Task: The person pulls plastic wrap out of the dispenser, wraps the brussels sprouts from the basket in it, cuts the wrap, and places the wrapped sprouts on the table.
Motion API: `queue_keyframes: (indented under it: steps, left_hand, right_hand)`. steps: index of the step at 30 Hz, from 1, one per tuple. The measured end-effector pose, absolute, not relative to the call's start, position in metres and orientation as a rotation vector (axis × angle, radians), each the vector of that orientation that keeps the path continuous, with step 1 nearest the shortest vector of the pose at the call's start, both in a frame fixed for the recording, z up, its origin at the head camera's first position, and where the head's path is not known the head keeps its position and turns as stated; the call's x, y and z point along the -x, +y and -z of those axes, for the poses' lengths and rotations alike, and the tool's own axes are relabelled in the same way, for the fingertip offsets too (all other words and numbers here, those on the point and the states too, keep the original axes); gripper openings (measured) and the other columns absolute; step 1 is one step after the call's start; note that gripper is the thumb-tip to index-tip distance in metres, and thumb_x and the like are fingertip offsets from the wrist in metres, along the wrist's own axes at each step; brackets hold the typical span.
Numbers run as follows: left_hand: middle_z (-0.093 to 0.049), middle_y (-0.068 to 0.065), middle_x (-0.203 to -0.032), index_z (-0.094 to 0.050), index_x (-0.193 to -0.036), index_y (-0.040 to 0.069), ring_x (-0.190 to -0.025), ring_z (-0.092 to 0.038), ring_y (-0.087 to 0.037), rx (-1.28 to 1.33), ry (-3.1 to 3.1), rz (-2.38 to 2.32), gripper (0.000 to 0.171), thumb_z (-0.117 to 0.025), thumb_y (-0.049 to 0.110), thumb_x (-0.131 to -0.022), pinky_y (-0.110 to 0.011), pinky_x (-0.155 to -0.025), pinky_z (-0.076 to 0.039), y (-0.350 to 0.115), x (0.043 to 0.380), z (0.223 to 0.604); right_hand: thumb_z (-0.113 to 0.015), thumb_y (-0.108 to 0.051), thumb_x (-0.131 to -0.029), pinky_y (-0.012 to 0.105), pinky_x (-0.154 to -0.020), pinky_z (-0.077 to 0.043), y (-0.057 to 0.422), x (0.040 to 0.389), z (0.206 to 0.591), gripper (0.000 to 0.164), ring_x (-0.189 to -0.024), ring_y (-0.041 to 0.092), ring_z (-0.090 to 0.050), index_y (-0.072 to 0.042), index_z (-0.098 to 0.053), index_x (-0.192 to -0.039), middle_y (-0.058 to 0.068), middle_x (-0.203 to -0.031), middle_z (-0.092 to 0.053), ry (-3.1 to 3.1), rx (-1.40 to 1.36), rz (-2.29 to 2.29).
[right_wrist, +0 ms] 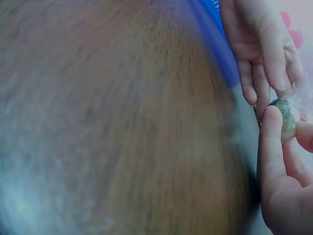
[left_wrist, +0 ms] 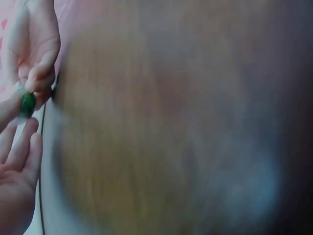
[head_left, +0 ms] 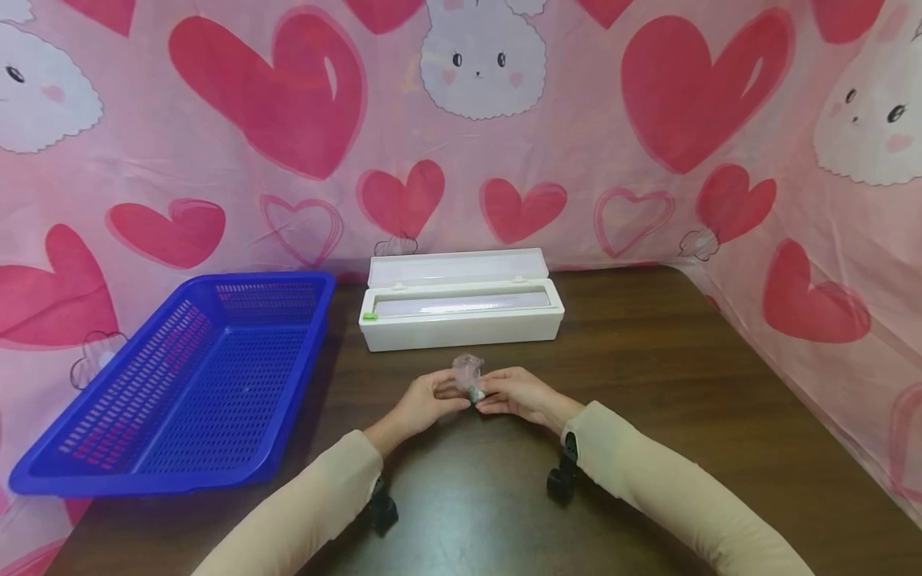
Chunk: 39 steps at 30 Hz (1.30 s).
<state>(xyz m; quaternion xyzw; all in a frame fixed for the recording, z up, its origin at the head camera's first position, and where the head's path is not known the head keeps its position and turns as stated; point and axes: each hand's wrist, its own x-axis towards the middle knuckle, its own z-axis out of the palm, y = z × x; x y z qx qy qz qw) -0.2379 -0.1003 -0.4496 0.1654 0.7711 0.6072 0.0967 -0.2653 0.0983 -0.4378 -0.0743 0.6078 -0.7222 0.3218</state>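
Observation:
A small rounded green item in clear cling film is between the two hands, above the table's middle. Loose film bunches up on top of it. My right hand pinches it between thumb and fingers; the right wrist view shows the green item in that grip. My left hand is close on the other side. Its fairly straight fingers and thumb are at the film. In the left wrist view the green item lies near the left edge, and its exact kind is unclear.
A white cling film dispenser stands with its lid raised just beyond the hands. A green slider is at its left end. To the left lies a large blue plastic basket. Patterned pink cloth hangs behind the dark wooden table.

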Motion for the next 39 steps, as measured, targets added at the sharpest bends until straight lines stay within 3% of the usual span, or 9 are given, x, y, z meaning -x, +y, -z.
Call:
queue_keyframes:
  steps: [8, 16, 25, 33, 39]
  left_hand:
    - [-0.064, -0.008, -0.104, -0.06, -0.114, 0.004, -0.091, -0.064, -0.017, -0.569, 2.577, -1.684, 0.036, -0.071, 0.008, -0.08, -0.025, -0.068, -0.051, -0.092, 0.234, 0.453]
    - [-0.062, -0.018, -0.108, -0.057, -0.118, -0.005, -0.091, -0.063, -0.024, -0.489, 2.646, -1.632, 0.04, -0.066, 0.016, -0.085, -0.029, -0.071, -0.052, -0.09, 0.235, 0.451]
    - [-0.067, -0.017, -0.089, -0.056, -0.117, -0.011, -0.08, -0.065, -0.023, -0.442, 2.49, -1.803, 0.033, -0.06, 0.005, -0.088, -0.029, -0.069, -0.052, -0.092, 0.237, 0.452]
    - [-0.061, -0.027, -0.102, -0.049, -0.12, -0.016, -0.084, -0.063, -0.035, -0.454, 2.33, -1.918, 0.034, -0.055, -0.004, -0.089, -0.036, -0.073, -0.052, -0.092, 0.231, 0.439]
    - [-0.063, -0.022, -0.104, -0.055, -0.119, -0.01, -0.081, -0.065, -0.025, -0.484, 2.328, -1.886, 0.032, -0.056, 0.005, -0.091, -0.031, -0.074, -0.051, -0.095, 0.239, 0.451]
  right_hand:
    - [-0.051, -0.002, -0.092, 0.028, -0.069, -0.052, 0.099, 0.267, 0.44, 0.021, -0.069, 0.015, -0.064, 0.014, -0.052, -0.106, 0.011, -0.08, -0.063, 1.59, 0.193, 1.911]
    - [-0.049, -0.007, -0.095, 0.031, -0.072, -0.052, 0.104, 0.269, 0.443, 0.021, -0.074, 0.018, -0.064, 0.01, -0.051, -0.107, 0.012, -0.084, -0.063, 1.603, 0.208, 1.881]
    - [-0.053, -0.003, -0.092, 0.037, -0.08, -0.049, 0.106, 0.271, 0.445, 0.02, -0.083, 0.022, -0.065, 0.011, -0.055, -0.107, 0.016, -0.093, -0.064, 1.557, 0.258, 1.837]
    - [-0.052, -0.005, -0.093, 0.035, -0.079, -0.05, 0.105, 0.271, 0.445, 0.015, -0.081, 0.02, -0.065, 0.007, -0.057, -0.101, 0.014, -0.088, -0.065, 1.528, 0.261, 1.84]
    - [-0.05, -0.007, -0.094, 0.032, -0.075, -0.051, 0.104, 0.269, 0.443, 0.014, -0.077, 0.018, -0.065, 0.004, -0.059, -0.095, 0.012, -0.083, -0.066, 1.498, 0.241, 1.859]
